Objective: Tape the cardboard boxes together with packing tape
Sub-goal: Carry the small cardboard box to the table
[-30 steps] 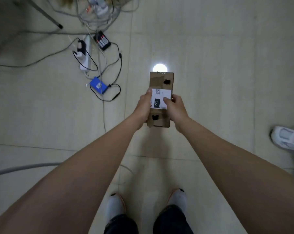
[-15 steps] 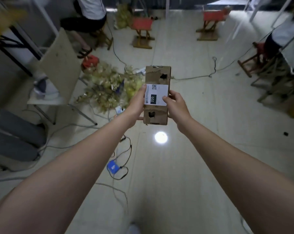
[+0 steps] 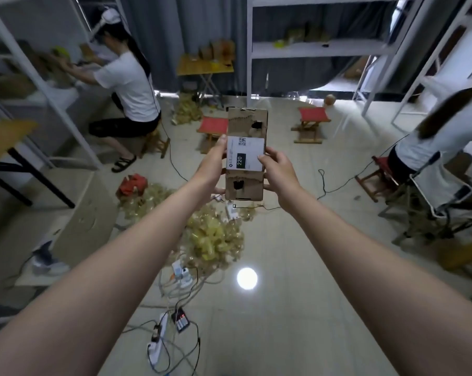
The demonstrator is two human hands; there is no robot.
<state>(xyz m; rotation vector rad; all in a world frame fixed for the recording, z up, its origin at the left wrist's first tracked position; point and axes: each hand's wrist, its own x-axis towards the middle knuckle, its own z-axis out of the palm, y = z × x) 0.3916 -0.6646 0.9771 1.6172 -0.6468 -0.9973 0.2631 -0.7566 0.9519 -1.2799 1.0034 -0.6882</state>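
Both arms are stretched out front and the box (image 3: pixel 246 121) is up in the air between the hands, held at arm's length above the floor (image 3: pixel 297 294), long side running away from the camera. The left hand (image 3: pixel 211 165) grips its left edge, thumb laid up along the side of the white label (image 3: pixel 252 153), fingers curled round behind the cardboard and mostly hidden. The right hand (image 3: pixel 279 172) clamps the right edge the same way: thumb tip pressed on the label's right margin, fingers wrapped underneath. The label sits across the middle of the top face, with a code square and a dark patch reading 220. Ragged dark holes show in the cardboard above and below it. Down on the floor under the box lies a pile (image 3: pixel 213 237) of crumpled yellowish material, with a power strip (image 3: pixel 159 336) and tangled cables nearer the camera, and a bright round light reflection (image 3: pixel 247 278) beside them. Two red stools (image 3: pixel 212 125) stand beyond. At the left a person (image 3: pixel 129 85) in a white shirt sits bent toward a rack; another person (image 3: pixel 430 150) sits at the right edge.
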